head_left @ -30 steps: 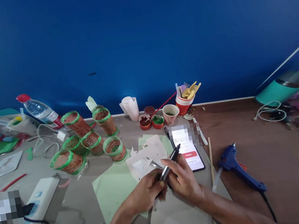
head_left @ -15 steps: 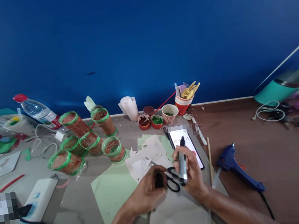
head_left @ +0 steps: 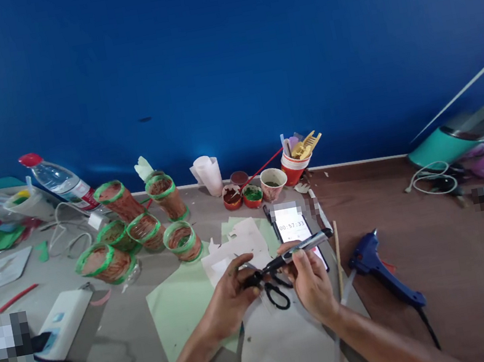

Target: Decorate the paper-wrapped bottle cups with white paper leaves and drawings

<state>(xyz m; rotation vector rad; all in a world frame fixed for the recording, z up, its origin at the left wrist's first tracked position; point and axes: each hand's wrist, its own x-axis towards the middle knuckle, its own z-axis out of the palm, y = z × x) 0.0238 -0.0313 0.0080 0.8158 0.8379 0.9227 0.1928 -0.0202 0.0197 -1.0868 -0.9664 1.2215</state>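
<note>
Both my hands hold a silver and black marker (head_left: 301,248) level above the papers. My right hand (head_left: 310,281) is closed round the marker's middle. My left hand (head_left: 231,295) pinches the black piece at the marker's left end (head_left: 253,279). Black-handled scissors (head_left: 275,294) lie on the white paper (head_left: 285,348) just under my hands. A phone (head_left: 294,228) showing a timer lies right behind the marker.
Several brown cups with green rims (head_left: 142,226) stand at the left. A light green sheet (head_left: 180,307) lies below them. Small paint pots (head_left: 251,195) and a red cup of tools (head_left: 294,165) stand at the wall. A blue glue gun (head_left: 379,269) and a wooden stick (head_left: 337,251) lie to the right, a white power strip (head_left: 64,328) to the left.
My right hand has tipped the marker from upright to level, tip to the right. My left hand, which held a black piece apart, now meets the marker's left end.
</note>
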